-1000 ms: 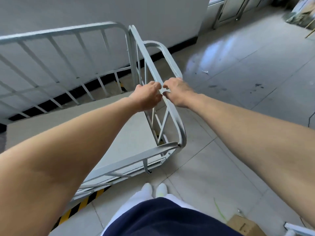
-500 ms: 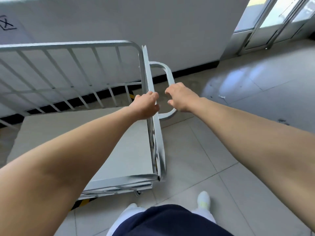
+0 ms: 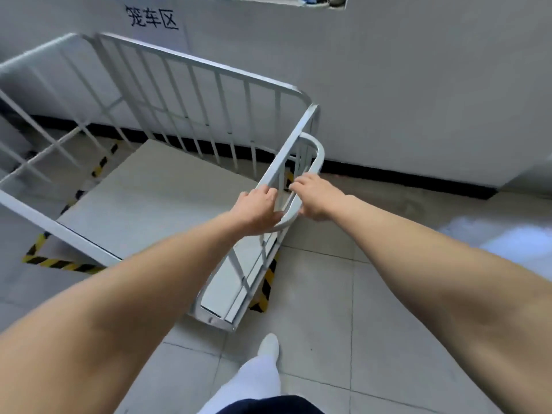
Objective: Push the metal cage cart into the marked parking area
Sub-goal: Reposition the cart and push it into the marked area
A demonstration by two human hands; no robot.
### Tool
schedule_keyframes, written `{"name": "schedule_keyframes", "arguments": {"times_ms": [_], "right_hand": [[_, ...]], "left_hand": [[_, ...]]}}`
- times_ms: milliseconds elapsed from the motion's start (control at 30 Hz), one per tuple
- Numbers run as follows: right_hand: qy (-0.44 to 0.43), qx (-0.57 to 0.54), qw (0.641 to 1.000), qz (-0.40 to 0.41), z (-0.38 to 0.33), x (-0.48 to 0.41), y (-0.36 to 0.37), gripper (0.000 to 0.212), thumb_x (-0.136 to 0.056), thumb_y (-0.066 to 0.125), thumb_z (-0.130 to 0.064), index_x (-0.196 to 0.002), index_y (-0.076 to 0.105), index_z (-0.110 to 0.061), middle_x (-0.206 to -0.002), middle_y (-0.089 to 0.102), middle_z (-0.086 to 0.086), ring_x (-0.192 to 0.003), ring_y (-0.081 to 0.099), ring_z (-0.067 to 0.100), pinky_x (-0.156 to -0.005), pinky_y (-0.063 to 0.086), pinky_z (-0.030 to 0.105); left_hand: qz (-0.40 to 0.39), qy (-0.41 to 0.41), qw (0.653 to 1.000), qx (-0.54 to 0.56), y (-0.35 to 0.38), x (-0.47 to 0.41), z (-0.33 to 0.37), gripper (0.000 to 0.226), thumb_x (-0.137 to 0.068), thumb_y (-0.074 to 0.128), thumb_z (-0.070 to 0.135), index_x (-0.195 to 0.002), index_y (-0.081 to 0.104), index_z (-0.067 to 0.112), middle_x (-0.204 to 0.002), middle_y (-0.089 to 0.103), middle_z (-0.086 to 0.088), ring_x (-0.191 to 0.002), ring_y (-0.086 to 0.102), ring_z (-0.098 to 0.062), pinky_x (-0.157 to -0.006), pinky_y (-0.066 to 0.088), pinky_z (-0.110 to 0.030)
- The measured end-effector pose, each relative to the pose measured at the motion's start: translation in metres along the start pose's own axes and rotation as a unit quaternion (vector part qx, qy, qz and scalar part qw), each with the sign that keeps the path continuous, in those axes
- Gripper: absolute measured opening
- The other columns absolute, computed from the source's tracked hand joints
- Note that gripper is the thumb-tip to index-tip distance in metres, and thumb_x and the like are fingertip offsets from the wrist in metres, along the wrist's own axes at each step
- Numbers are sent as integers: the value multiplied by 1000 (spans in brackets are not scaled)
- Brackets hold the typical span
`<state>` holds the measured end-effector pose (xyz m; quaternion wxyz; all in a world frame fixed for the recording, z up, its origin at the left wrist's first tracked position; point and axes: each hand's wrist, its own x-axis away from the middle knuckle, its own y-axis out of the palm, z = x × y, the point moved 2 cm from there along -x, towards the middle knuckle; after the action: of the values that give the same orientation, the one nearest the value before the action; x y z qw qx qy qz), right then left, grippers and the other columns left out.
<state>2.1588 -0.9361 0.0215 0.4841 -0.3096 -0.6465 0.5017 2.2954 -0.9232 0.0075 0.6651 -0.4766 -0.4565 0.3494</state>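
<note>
The grey metal cage cart (image 3: pixel 191 94) stands against the wall, with barred sides and a flat deck (image 3: pixel 155 198). Its curved handle (image 3: pixel 317 153) juts from the near right end. My left hand (image 3: pixel 257 209) grips the top rail of that end panel, right where the handle loop meets it. My right hand (image 3: pixel 313 197) is closed on the outer side of the handle loop. Yellow-black floor tape (image 3: pixel 53 262) outlines the parking area; the cart's deck sits over it, with tape showing at the left corner and along the right edge (image 3: pixel 265 288).
A grey wall (image 3: pixel 418 85) with a black skirting runs close behind the cart, with black characters (image 3: pixel 152 17) written above it. Pale floor tiles (image 3: pixel 343 309) spread to the right. My white-shoed foot (image 3: pixel 268 348) stands just behind the cart's near corner.
The cart has swung round and moved toward the wall, over the taped outline. Both hands stayed on the end rail and handle. My view has turned left; the doors are out of sight.
</note>
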Motion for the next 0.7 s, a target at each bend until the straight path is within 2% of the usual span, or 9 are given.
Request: {"name": "schedule_keyframes", "arguments": {"times_ms": [233,433,567,700], "right_hand": [[-94,43,995,-15,32,-32,-3,69,-87,62,-39,-143,35,-12,-150,34,7,-144,20,27,-117,24,35],[-157,102,981,-52,76,-61,4,74,-84,63,-48,-143,36,-13,-146,40,7,-141,25,27,-116,28,38],[-219,132,964,-66,101,-85,4,78,-84,61,-51,-146,30,-14,-150,36,6,-145,20,26,-118,23,40],[-299,144,942,-49,128,-92,4,74,-87,60,-48,-147,30,-16,-152,34,6,-144,22,27,-119,21,40]], "left_hand": [[-2,-47,998,35,17,-35,17,57,-93,43,48,-133,41,8,-135,45,-11,-123,46,-30,-101,35,-44],[-15,-88,994,63,22,-61,42,57,-92,44,50,-134,41,11,-134,45,-10,-122,47,-28,-101,36,-40],[-25,-176,980,94,30,-72,58,61,-93,43,52,-140,36,14,-141,42,-8,-127,44,-27,-106,34,-42],[-11,-296,946,134,38,-72,83,62,-94,40,52,-141,35,13,-143,43,-9,-128,45,-28,-106,36,-43]]}}
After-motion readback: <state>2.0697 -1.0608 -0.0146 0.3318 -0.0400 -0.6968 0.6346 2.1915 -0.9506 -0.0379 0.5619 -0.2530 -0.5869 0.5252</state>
